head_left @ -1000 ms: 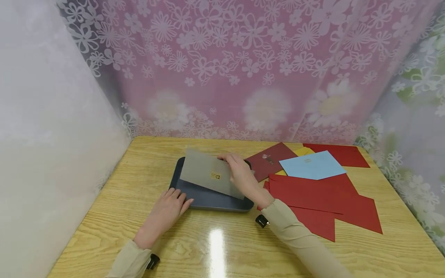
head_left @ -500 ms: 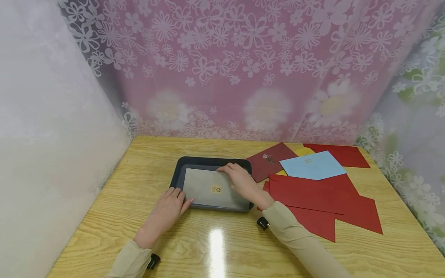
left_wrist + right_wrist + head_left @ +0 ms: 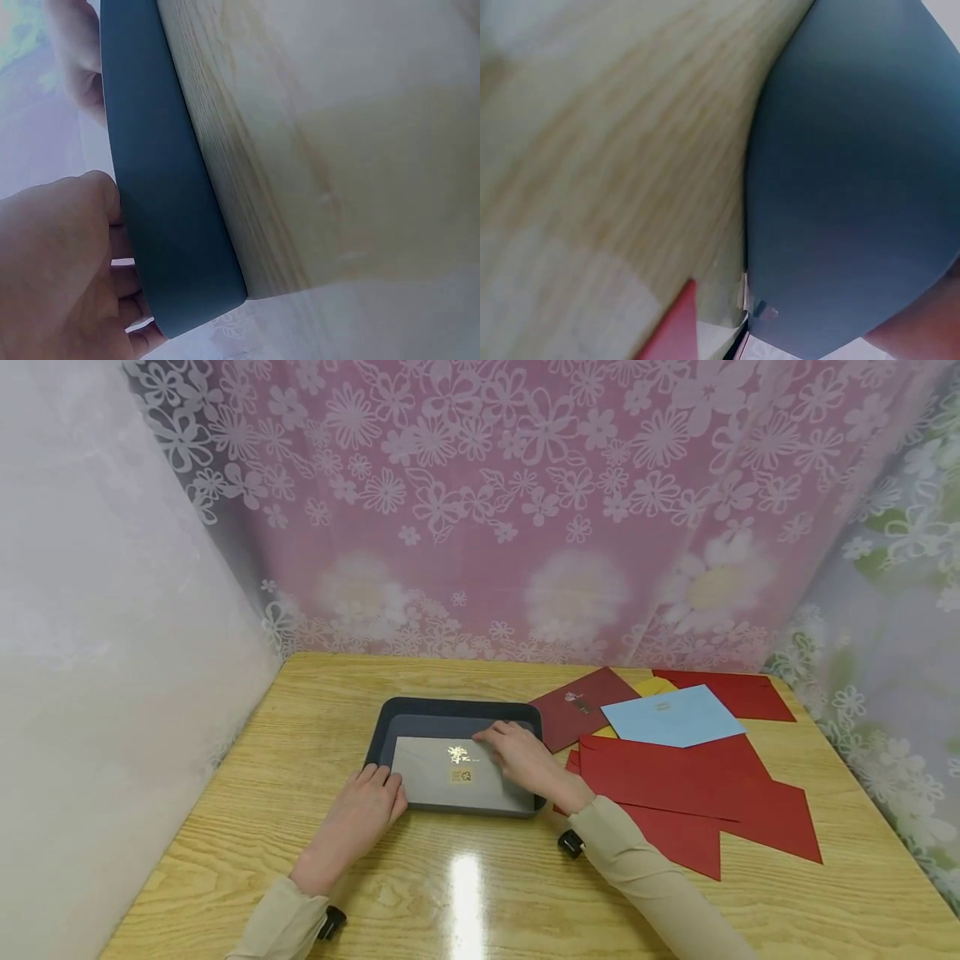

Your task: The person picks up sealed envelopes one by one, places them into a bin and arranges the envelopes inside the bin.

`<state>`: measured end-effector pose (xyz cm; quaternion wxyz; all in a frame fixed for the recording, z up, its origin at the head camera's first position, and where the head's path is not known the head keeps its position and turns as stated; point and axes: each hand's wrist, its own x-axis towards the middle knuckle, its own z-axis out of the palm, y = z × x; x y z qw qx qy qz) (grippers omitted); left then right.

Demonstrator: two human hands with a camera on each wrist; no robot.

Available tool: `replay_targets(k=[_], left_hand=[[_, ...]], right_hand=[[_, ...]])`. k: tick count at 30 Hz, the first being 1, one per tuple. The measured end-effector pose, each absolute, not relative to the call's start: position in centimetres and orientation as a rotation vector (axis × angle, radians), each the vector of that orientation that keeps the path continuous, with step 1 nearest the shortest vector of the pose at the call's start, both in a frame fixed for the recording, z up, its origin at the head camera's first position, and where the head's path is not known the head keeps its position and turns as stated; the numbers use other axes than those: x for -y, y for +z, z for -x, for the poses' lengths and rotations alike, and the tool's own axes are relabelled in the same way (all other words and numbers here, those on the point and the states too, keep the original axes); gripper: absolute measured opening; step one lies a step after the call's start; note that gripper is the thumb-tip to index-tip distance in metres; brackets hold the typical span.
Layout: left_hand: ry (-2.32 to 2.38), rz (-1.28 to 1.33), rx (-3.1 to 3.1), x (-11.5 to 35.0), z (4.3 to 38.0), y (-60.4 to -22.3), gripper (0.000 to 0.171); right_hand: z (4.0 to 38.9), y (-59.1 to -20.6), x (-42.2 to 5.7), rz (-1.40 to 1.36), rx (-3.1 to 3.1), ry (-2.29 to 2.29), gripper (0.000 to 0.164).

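A grey envelope (image 3: 427,768) with gold print lies inside a dark blue-grey tray (image 3: 420,704), along its near side. My right hand (image 3: 521,758) holds the envelope at its far edge toward the right, fingers bent over that edge and thumb hidden. At the tray's near left corner my left hand (image 3: 363,806) grips the rim, its fingertips close to the envelope's left edge. In the left wrist view the fingers of the left hand (image 3: 67,255) reach over the tray wall (image 3: 165,172). The right wrist view shows mostly the tray's outer wall (image 3: 847,172).
Right of the tray, several envelopes overlap: a dark red one (image 3: 573,710), a light blue one (image 3: 671,717), yellow ones partly covered, and bright red ones (image 3: 652,777). Another red envelope (image 3: 738,693) lies at the back right. All rest on the wooden table (image 3: 300,718).
The grey envelope has gone from tilted above the tray to flat inside it, then slid toward the near side with my right hand. My left thumb has drawn in; that hand otherwise stays put.
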<state>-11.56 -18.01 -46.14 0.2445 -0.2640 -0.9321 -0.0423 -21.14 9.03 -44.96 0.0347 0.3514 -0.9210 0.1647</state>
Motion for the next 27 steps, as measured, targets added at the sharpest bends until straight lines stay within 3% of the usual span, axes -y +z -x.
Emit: replay_targets(k=[15,27], left_hand=[[-0.101,0.799,2.604,18.46,10.81,-46.17,0.022],[-0.001,0.846,2.473,18.28,11.42,-45.98,0.022]], right_hand=[[21.4,-44.97,-9.28,-1.056,2.859,0.534,0.04],[21.43,-44.72,-9.87,-1.203,2.87,0.481,0.039]])
